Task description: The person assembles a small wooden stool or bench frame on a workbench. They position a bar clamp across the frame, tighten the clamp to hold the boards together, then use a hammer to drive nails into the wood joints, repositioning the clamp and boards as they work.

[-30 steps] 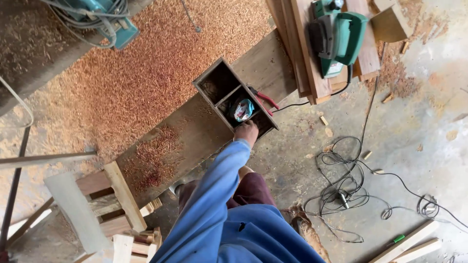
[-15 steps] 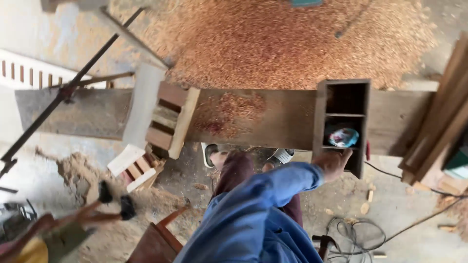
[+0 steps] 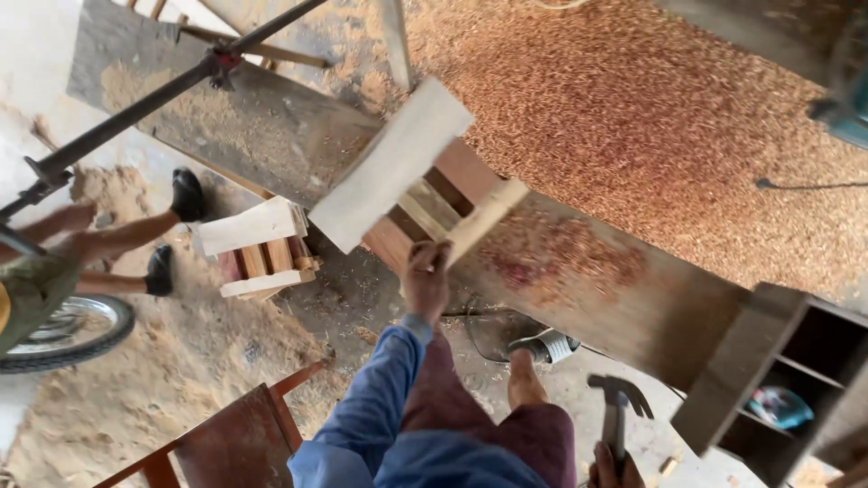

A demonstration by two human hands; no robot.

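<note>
1. Where a second ago one hand reached into the dark shelf box (image 3: 778, 380), the left hand (image 3: 425, 282) now grips the small wooden frame (image 3: 425, 194) at the table (image 3: 633, 298) edge.
2. Right hand (image 3: 613, 470) is closed round a claw hammer (image 3: 617, 407), low, near the knee.
3. Open sawdust-covered table lies beyond the frame; another small frame (image 3: 258, 248) and a red chair (image 3: 231, 443) crowd the floor to the left.
</note>
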